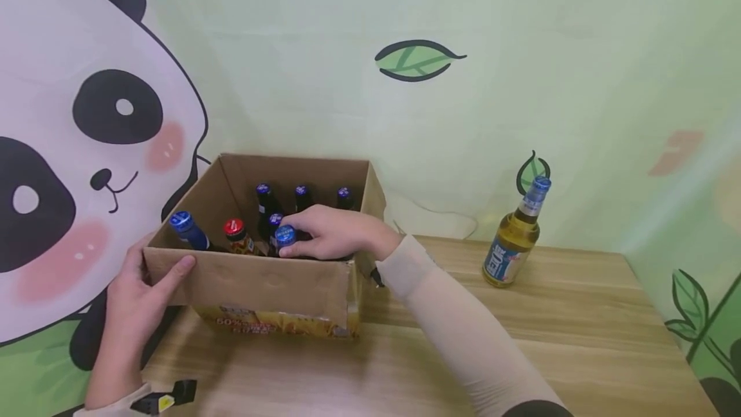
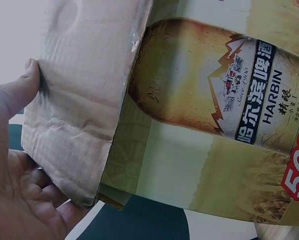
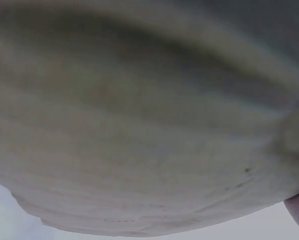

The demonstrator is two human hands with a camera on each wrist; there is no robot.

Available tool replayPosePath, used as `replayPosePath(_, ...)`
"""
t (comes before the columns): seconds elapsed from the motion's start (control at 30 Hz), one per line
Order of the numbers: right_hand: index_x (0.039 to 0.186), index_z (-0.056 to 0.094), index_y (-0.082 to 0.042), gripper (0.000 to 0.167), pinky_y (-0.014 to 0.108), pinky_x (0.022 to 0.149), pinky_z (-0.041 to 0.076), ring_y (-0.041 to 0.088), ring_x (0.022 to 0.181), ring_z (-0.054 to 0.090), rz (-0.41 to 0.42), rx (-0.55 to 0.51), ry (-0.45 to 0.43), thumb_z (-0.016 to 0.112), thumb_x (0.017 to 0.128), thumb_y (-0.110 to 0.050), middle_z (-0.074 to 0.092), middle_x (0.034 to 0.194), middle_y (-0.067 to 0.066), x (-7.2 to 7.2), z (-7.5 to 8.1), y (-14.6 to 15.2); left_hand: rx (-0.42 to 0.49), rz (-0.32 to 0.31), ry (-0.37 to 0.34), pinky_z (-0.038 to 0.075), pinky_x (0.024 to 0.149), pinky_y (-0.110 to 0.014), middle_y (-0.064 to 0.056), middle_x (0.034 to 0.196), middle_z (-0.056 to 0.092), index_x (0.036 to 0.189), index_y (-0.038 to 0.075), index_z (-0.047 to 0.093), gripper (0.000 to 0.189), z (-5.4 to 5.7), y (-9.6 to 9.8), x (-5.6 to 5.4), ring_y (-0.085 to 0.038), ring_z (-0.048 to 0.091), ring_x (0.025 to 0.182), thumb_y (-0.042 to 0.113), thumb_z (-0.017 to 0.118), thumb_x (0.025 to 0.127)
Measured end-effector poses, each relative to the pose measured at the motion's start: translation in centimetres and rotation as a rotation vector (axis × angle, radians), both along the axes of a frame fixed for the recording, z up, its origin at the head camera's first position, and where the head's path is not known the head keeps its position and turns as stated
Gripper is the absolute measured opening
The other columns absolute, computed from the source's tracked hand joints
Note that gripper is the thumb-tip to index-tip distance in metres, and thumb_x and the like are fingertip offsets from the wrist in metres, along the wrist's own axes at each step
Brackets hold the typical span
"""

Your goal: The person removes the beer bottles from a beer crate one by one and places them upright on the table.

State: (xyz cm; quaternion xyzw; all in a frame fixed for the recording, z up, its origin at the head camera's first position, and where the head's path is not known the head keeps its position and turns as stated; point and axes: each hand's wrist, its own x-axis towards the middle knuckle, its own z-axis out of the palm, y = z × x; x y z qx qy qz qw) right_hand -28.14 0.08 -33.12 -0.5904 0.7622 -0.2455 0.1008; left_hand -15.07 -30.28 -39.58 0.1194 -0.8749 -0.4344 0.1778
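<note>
A cardboard beer box (image 1: 260,285) stands on the table with its top open. My left hand (image 1: 134,295) grips its near left corner; the left wrist view shows the thumb on one side of the brown flap (image 2: 82,105) and the fingers on the other. Inside the box, my right hand (image 1: 332,231) holds a blue-capped bottle (image 1: 285,235) by its top, thumb and fingers on either side of the cap; the bottle's body is hidden by the box wall. Around it stand a red-capped bottle (image 1: 235,230), a tilted blue-necked bottle (image 1: 190,231) and several dark blue-capped bottles (image 1: 265,201).
A clear yellow beer bottle (image 1: 512,243) with a blue cap stands upright on the wooden table (image 1: 579,314), right of the box. Behind the table hangs a green cloth (image 1: 301,82) printed with a panda and leaves. A sleeve (image 3: 139,150) fills most of the right wrist view.
</note>
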Motion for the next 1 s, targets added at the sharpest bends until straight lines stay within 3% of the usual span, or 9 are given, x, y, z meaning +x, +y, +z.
replayPosePath(0.77, 0.108, 0.064, -0.013, 0.016, 0.022, 0.069, 0.046, 0.008, 0.071, 0.053, -0.043, -0.136, -0.031, 0.06, 0.103, -0.028, 0.063, 0.087, -0.007, 0.3, -0.3, 1.1, -0.006, 0.005, 0.001, 0.035, 0.104, -0.069, -0.025, 0.155, 0.038, 0.159, 0.016, 0.027, 0.086, -0.2, -0.1, -0.3, -0.05, 0.04, 0.136, 0.045, 0.071, 0.092)
replayPosePath(1.0, 0.11, 0.067, -0.01, 0.013, 0.026, 0.085, 0.053, 0.005, 0.088, 0.063, -0.033, -0.294, -0.123, 0.06, 0.102, -0.018, 0.071, 0.1, -0.003, 0.5, -0.5, 1.6, -0.016, 0.005, 0.007, 0.035, 0.104, -0.069, -0.026, 0.154, 0.038, 0.159, 0.016, 0.027, 0.085, -0.3, -0.1, -0.3, -0.052, 0.041, 0.135, 0.044, 0.071, 0.092)
